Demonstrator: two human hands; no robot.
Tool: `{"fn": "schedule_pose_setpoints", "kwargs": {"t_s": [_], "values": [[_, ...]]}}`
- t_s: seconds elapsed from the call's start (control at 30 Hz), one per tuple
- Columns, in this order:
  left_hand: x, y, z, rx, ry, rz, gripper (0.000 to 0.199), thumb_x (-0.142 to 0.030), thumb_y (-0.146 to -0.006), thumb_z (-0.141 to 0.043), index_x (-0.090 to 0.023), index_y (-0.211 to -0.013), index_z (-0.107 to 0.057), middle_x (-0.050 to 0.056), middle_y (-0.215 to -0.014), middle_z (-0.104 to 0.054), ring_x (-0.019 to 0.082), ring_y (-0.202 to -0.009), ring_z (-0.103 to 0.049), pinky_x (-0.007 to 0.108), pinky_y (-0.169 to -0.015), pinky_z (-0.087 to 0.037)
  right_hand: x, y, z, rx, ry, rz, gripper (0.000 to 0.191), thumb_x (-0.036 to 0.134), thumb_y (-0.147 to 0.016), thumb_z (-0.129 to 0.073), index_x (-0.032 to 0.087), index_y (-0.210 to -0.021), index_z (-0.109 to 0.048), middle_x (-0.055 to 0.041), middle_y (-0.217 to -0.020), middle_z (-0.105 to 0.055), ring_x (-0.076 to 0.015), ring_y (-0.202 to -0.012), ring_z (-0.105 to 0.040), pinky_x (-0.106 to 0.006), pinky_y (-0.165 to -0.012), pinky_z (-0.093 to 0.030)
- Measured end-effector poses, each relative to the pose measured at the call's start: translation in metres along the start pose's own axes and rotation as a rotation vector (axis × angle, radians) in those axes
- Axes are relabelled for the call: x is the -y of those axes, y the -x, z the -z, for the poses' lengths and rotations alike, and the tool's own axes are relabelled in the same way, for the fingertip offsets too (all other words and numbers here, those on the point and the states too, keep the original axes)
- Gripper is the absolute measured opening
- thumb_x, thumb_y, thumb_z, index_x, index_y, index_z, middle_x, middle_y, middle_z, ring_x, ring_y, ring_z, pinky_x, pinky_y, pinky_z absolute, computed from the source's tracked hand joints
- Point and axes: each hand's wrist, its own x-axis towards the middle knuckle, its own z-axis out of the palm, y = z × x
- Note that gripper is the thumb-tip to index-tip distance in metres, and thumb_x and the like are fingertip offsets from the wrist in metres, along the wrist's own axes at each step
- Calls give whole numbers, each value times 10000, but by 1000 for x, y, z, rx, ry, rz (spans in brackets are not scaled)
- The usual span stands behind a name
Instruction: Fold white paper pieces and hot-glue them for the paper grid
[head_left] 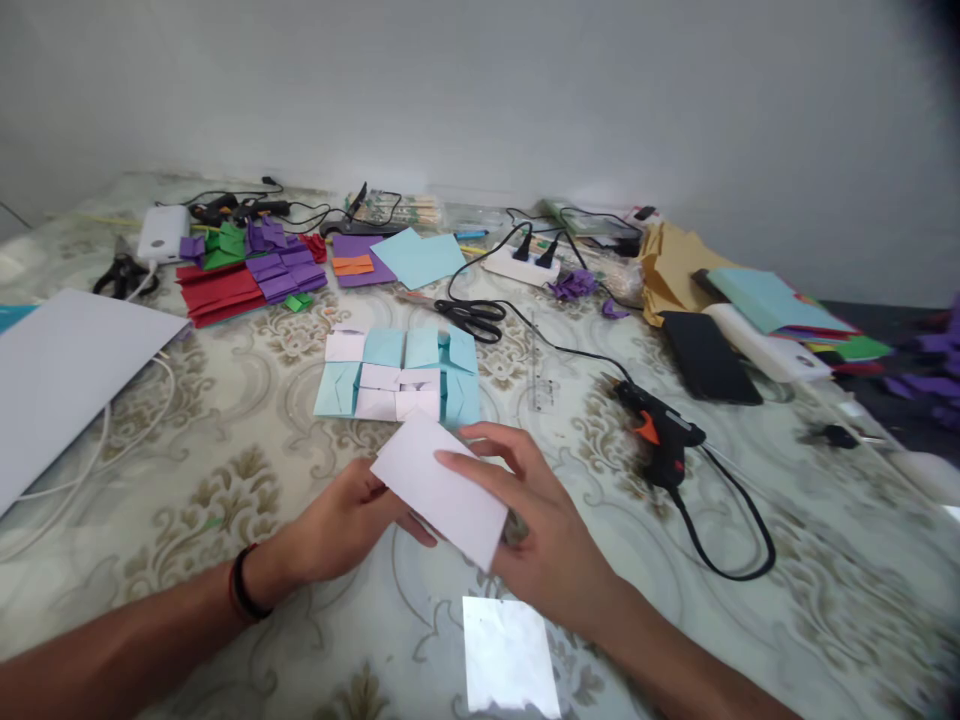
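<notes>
1. Paper [442, 490], white and tilted, held up over the counter [337, 645]!
2. Left hand [341, 522]: fingers holding its left side from beneath.
3. Right hand [547, 535]: fingers clasping it, one across the top.
4. Scissors [459, 312] lie beyond; glue gun [666, 440] at right.

Soft, fairly dim light lay evenly over the wall [450, 100] and surface [330, 630], with faint shadows, white glare on the small sheet [510, 655] at six o'clock, a darkened corner at two, and blur at three.
</notes>
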Motion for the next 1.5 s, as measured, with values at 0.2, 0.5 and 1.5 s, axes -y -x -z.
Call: {"fn": "schedule_pose_setpoints", "kwargs": {"t_s": [0.2, 0.5, 1.5], "values": [[-3, -1, 6, -124, -19, -94, 295, -315, -919, -546, -154, -736, -712, 49, -718, -740, 196, -751, -690, 287, -754, -554, -2, 3, 5, 213, -40, -181, 748, 248, -879, -764, 353, -1558, -469, -94, -1631, -417, -317, -1490, -458, -488, -1180, -474], [4, 2, 13, 30, -329, -153, 406, -371, -972, -534, -165, -627, -475, -39, -608, -401, 99, -575, -358, 241, -528, -285, 7, -4, 13, 167, -301, -282, 290, 327, -1038, -598, 350, -1327, -595, -67, -1514, -523, -228, -1297, -594, -373, -1027, -540], [-1, 0, 15, 163, -160, -15, 433, -462, -1052, -501, -152, -758, -575, -20, -691, -539, 99, -606, -462, 201, -509, -345, 5, -10, 26, 634, -409, -110, 271, 171, -827, -842, 304, -1063, -857, -61, -1243, -759, -209, -1079, -751, -299, -868, -605]]}}
